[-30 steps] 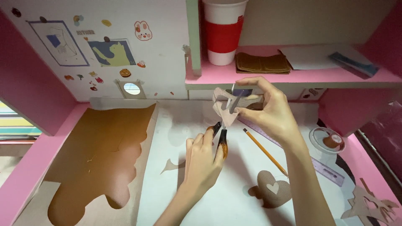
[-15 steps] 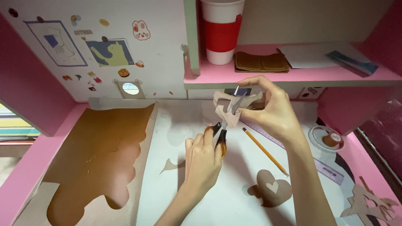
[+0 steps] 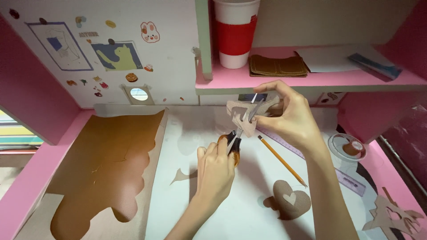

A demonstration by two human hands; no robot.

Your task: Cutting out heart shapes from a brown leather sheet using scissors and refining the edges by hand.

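Head view looks down on a small tan cutout [image 3: 242, 114] held in the air above the counter [image 3: 249, 213], just below the pink shelf [image 3: 311, 80]. The right hand [image 3: 289, 118] pinches it, thumb and fingertips closed on its right side. Scissors [image 3: 240, 129] come up from below, their blades slightly parted with the cutout's edge between them. The left hand [image 3: 215, 171] is wrapped shut around the scissors' dark and orange handles, knuckles toward the camera.

Just beside the right wrist a yellow pencil [image 3: 281, 160] lies slantwise on the white sheet, with a purple ruler [image 3: 342, 178] running alongside it. Nearer the camera sits a brown heart shape [image 3: 291, 200] with a smaller pale heart in it. A small scrap [image 3: 180, 176] lies left of the left hand. Farther left spreads a large brown sheet [image 3: 102, 164] with a wavy cut edge. More tan offcuts [image 3: 391, 218] rest at the lower right corner. On the shelf stand a red and white cup [image 3: 235, 33] and a folded brown piece [image 3: 278, 66].
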